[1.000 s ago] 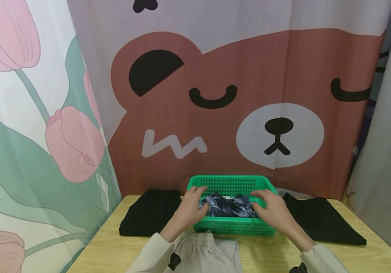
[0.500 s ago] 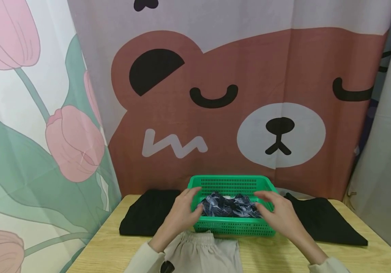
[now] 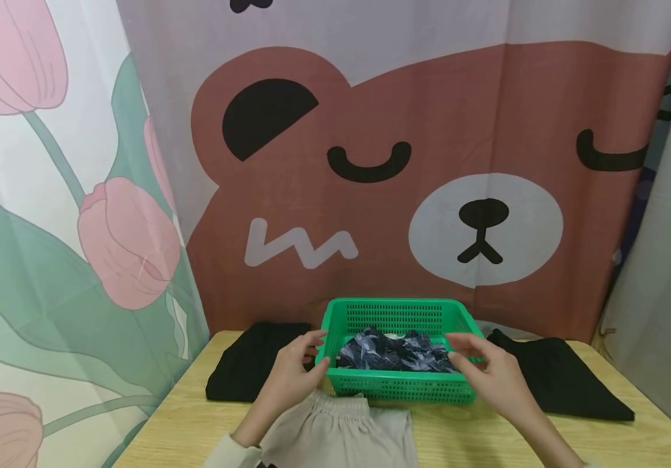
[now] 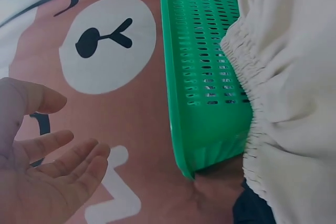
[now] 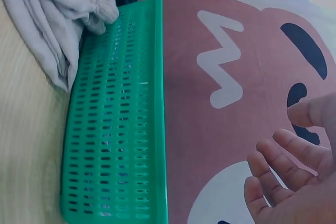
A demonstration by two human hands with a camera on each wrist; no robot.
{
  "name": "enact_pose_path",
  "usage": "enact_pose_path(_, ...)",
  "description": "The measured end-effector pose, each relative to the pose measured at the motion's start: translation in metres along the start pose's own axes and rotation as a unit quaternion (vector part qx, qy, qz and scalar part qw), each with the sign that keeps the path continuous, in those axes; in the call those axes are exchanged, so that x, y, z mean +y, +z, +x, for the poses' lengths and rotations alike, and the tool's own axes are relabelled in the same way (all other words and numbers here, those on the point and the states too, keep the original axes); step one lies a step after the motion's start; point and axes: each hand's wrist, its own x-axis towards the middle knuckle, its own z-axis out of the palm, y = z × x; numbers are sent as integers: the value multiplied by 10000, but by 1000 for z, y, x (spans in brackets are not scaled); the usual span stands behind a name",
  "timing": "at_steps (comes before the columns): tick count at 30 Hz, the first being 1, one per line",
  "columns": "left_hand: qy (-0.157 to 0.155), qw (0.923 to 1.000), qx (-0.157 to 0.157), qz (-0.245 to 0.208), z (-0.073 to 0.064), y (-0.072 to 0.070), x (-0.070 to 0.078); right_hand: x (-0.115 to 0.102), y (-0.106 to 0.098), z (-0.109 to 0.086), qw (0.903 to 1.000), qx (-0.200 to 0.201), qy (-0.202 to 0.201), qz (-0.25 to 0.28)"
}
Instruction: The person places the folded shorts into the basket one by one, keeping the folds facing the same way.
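A green plastic basket (image 3: 402, 388) stands on the table, with a crumpled dark blue-and-grey patterned cloth (image 3: 394, 351) inside. Just left of it, in the head view, hovers my left hand (image 3: 291, 374), fingers loosely bent and holding nothing. My right hand (image 3: 499, 377) is raised at the basket's right side, its thumb and fingers apart with nothing between them. In front of the basket lies a beige garment (image 3: 341, 429) with a gathered elastic waist. Both wrist views show relaxed, bare palms, the left hand (image 4: 58, 177) and the right hand (image 5: 294, 171), apart from the basket.
A folded black cloth (image 3: 242, 367) lies at the table's left, and another black cloth (image 3: 564, 383) lies at the right. Under everything is a light wooden table (image 3: 622, 448). Behind it hangs a curtain (image 3: 289, 292) with a bear print.
Both hands have drawn apart from above the patterned cloth, the left moving left and the right moving right, to the basket's sides. The basket and garments stay in place.
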Motion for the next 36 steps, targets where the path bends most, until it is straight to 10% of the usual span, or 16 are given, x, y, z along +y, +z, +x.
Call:
enact_pose_path(24, -1596, 9828, -638, -680, -47, -22, -33, 17, 8, -26, 9675, -866, 1910, 1414)
enact_pose_path(36, -2107, 9735, -552, -691, -66, -28, -52, 28, 25, -39, 9580, -1329, 1851, 1744)
